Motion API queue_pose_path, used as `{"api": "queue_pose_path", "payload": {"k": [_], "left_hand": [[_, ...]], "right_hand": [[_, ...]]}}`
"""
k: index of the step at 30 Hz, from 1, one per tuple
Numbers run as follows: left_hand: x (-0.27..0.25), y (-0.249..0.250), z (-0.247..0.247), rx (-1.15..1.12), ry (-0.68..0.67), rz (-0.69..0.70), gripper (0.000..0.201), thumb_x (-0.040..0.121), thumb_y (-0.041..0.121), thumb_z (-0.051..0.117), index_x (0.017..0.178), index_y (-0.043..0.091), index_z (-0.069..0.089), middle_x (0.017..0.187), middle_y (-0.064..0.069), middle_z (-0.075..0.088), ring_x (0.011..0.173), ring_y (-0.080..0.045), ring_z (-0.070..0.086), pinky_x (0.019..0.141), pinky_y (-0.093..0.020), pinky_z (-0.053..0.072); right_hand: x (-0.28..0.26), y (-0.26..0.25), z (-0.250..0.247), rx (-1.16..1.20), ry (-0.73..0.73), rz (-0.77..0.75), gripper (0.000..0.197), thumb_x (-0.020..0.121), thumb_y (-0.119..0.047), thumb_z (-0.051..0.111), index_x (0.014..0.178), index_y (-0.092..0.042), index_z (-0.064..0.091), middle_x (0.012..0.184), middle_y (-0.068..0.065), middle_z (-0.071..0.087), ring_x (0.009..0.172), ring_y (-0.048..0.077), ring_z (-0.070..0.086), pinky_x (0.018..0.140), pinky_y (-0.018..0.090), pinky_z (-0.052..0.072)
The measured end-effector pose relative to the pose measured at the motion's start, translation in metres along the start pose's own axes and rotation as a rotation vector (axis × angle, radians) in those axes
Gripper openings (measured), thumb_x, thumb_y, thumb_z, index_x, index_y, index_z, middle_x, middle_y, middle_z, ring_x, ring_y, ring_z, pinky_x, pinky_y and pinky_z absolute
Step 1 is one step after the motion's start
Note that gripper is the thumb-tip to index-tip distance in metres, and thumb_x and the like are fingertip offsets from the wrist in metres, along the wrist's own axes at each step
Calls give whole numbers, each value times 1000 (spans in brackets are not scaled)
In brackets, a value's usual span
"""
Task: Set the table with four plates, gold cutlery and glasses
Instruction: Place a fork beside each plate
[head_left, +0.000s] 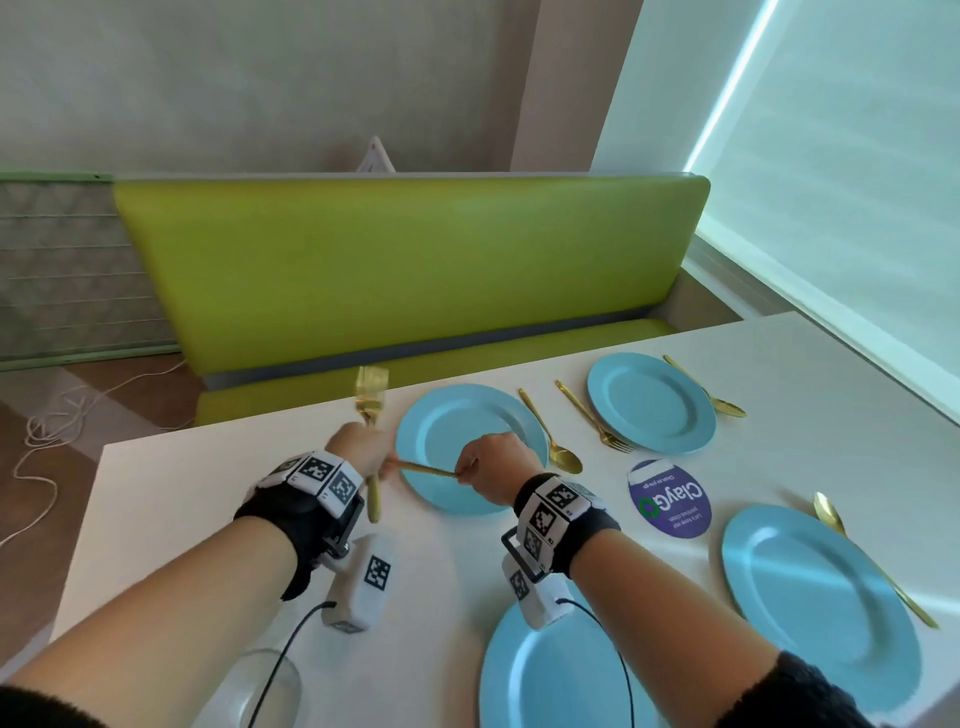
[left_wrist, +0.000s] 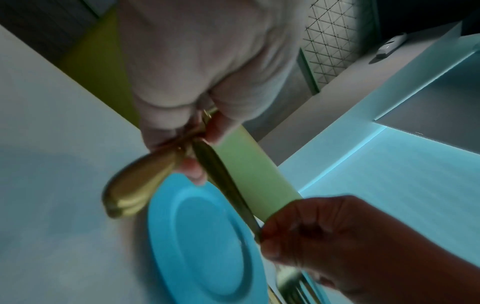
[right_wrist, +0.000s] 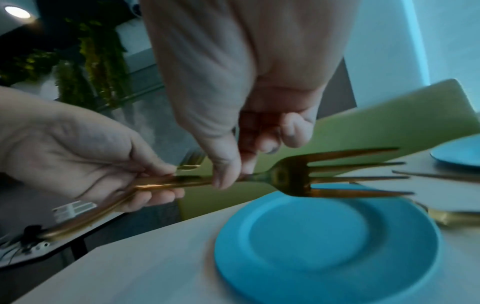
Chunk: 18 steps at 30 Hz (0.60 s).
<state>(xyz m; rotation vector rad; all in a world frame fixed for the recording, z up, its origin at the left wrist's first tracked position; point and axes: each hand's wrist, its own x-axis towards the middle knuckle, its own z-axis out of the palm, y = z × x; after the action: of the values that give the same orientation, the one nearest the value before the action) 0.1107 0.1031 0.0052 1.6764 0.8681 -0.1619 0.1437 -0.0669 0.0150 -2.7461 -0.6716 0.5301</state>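
My left hand (head_left: 358, 447) grips a bundle of gold cutlery (head_left: 371, 405) upright, fork tines up and handle ends (left_wrist: 135, 189) down. One gold fork (right_wrist: 298, 174) reaches from that hand across to my right hand (head_left: 493, 462), which pinches its neck between thumb and finger; my left fingers (right_wrist: 145, 170) still hold its handle. The tines point right, above the far-left blue plate (head_left: 467, 415). Three more blue plates lie at the far right (head_left: 652, 402), near right (head_left: 815, 597) and near left (head_left: 550, 675). A spoon (head_left: 550, 436), a fork (head_left: 592, 415) and another spoon (head_left: 706, 389) lie by the far plates.
A gold piece (head_left: 872, 556) lies right of the near-right plate. A purple round sticker (head_left: 670, 499) sits mid-table. A clear glass (head_left: 260, 691) stands at the near left edge. A green bench (head_left: 405, 270) runs behind the white table (head_left: 208, 519); a blind-covered window is on the right.
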Motion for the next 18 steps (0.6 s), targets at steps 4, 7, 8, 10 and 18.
{"api": "queue_pose_path", "payload": {"k": [4,7,8,10,18], "left_hand": [[19,-7,-38,-88,117,-35,30,91,-1,34,64,1,46,63,-12,59,63,-26,58,58,-28,44],[27,-11,-51,-129,111,-61,29,92,-4,31,67,0,45,66,-14,57,57,-21,55,52,-28,42],[29,-13,-53,-134,104,-66,29,92,-4,31,67,0,45,67,-14,57,57,-21,55,52,-28,42],[31,-17,-55,-157,77,-74,27,92,-5,30,70,-2,47,68,-14,58,58,-21,55,53,-27,44],[29,-20,-52,-246,-17,-100,21,91,-10,29,88,-5,49,69,-15,57,58,-21,54,56,-28,45]], "right_hand": [[12,-25,32,142,-48,144,19,87,-16,58,100,-12,72,108,8,69,102,24,62,90,37,54],[25,-42,55,214,-107,217,25,86,-18,57,106,-11,70,107,7,67,92,17,57,91,30,50],[29,-48,61,226,-121,246,27,87,-20,56,110,-11,68,107,7,66,91,15,55,91,29,48],[37,-58,71,235,-113,307,32,93,-26,50,115,-9,65,114,7,64,101,19,59,89,27,47],[67,-72,101,159,-146,415,30,93,-23,51,114,-5,62,86,5,55,108,23,61,70,23,38]]}}
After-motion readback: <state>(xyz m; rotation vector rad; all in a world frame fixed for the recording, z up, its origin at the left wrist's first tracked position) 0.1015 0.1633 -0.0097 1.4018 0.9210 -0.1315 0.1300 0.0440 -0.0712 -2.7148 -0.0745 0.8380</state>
